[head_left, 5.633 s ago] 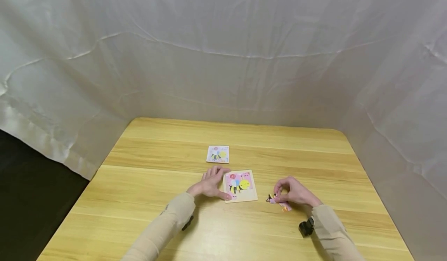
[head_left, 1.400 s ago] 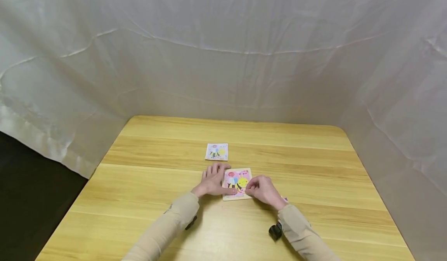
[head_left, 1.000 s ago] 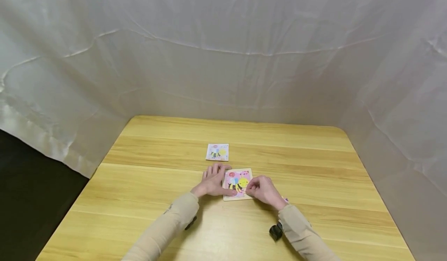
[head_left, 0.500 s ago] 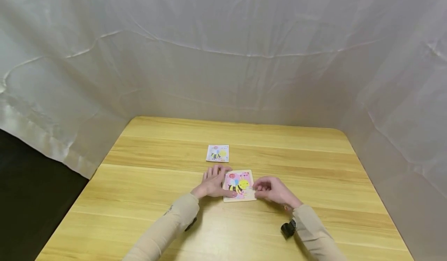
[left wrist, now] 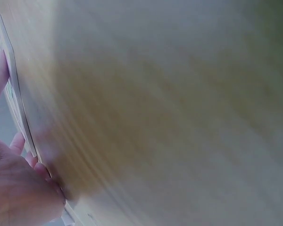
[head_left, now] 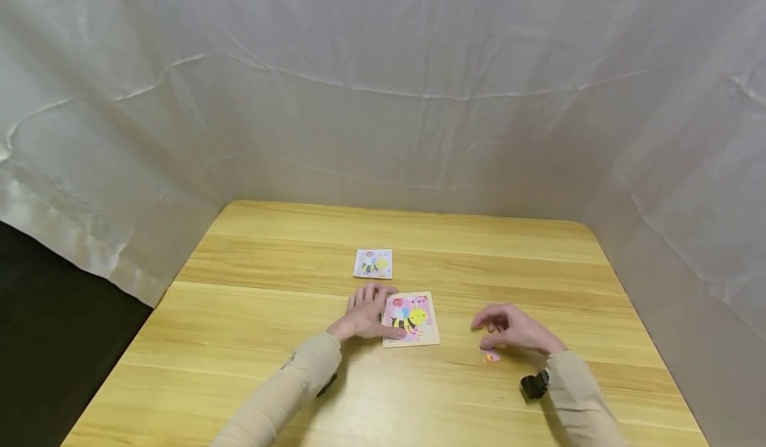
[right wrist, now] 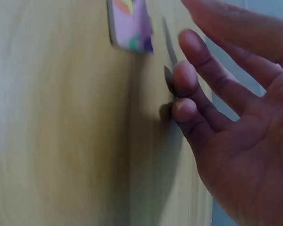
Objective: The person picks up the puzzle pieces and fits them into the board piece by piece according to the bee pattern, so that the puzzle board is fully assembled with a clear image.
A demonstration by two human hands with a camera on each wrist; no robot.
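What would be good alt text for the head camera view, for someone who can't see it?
A person's left hand rests on the left edge of a bee puzzle board on a wooden table, while the right hand hovers open over a loose puzzle piece. A small bee picture card lies farther back.

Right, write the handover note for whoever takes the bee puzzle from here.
Left hand: flat, fingers resting on the left edge of the puzzle board, steadying it.
Right hand: empty, fingers relaxed, hovering over the loose piece on the table, to the board's right.
Reference card lies beyond the board.
Done: the board is mostly filled with the bee picture.
Left: one loose piece is visible and not yet placed; I cannot tell which gap it fits.
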